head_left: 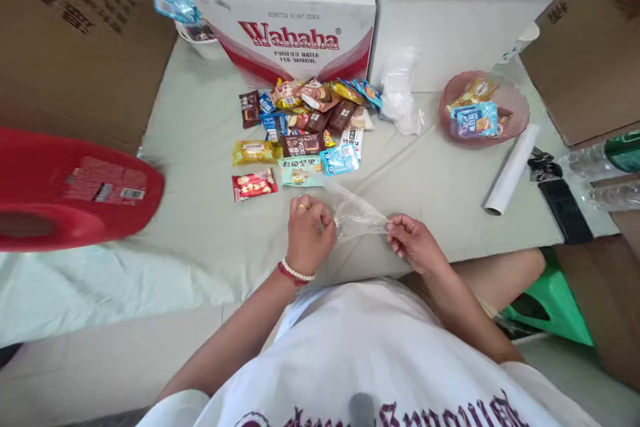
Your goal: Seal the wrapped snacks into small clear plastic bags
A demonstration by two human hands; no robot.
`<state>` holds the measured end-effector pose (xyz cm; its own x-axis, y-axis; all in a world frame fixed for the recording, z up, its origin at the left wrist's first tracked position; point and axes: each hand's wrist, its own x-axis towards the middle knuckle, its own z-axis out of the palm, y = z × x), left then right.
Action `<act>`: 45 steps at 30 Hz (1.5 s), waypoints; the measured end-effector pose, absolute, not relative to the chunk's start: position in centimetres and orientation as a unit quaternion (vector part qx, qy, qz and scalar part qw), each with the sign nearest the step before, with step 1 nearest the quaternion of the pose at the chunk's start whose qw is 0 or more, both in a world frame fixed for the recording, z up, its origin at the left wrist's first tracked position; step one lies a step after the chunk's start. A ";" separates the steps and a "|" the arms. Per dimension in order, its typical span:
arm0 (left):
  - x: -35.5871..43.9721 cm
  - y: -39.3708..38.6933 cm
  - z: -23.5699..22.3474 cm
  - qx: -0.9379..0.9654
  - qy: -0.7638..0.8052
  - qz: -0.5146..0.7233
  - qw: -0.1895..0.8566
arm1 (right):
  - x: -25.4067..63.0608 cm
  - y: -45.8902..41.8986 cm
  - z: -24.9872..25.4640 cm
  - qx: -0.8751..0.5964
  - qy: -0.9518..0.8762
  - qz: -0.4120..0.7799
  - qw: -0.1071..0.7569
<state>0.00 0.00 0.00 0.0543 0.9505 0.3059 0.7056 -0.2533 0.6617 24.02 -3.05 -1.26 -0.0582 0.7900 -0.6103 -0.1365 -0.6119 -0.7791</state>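
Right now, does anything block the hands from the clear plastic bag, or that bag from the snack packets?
Nothing visible: the left hand and right hand are at the clear plastic bag; snack packets lie beyond.

Carton [300, 27]: "Wahaha®" and "PURIFIED WATER FOR DRINKING" are being displayed.
Brown packet [303, 145]: "COCOA" is being shown.
Shirt [360, 340]: lettering is being cropped.

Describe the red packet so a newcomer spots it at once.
Start at the Wahaha box, then the snack pile in front of it. At the pile's near left corner, beyond the left hand and to its left, lies the red packet. Its colour sets it apart from the yellow packet behind and the green packet on its right.
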 end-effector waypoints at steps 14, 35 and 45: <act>0.5 -2.3 0.3 0.849 0.405 0.239 0.242 | 23.2 -2.8 -1.1 -0.583 -0.378 0.627 0.353; 2.9 -3.1 -4.7 0.831 0.449 0.208 0.256 | 22.0 -1.6 -0.9 -0.574 -0.280 0.667 0.383; 2.8 -2.5 -4.3 0.766 0.455 0.287 0.353 | 22.6 -2.8 -0.5 -0.578 -0.361 0.662 0.311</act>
<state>2.76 -2.46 -4.34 0.4222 0.8988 0.1176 0.4938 -0.3369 0.8017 22.63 -2.80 -0.51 -0.1379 0.8295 -0.5411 0.0063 -0.5456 -0.8380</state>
